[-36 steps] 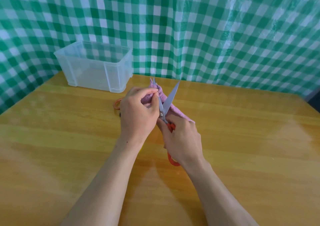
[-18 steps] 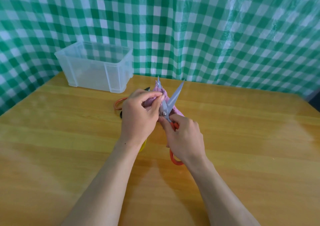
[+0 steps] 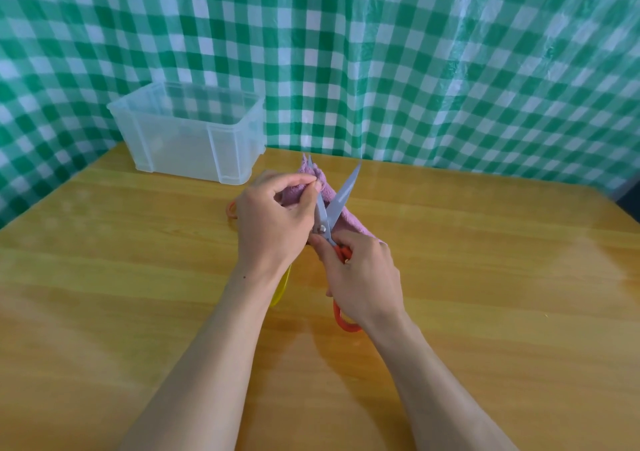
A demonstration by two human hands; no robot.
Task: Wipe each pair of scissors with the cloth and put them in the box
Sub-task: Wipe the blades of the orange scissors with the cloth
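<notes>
Gripped in right hand (image 3: 363,277), fingers curled round the handles: orange-handled steel scissors (image 3: 342,195), blades spread in a V, tips pointing away, held over the middle of the wooden table top (image 3: 485,277). Pinched in left hand (image 3: 273,222) between thumb and curled fingers: fluffy lilac cloth (image 3: 353,222), wrapped about the left blade near its tip, remainder draped behind the pivot. Clear plastic box (image 3: 187,139) at far left of table, against green-and-white checked sheet (image 3: 415,69), well apart from the scissors. Partly hidden under left hand and wrist: orange loop (image 3: 230,210) and yellow handle (image 3: 282,287) on the table; kind not determinable.
</notes>
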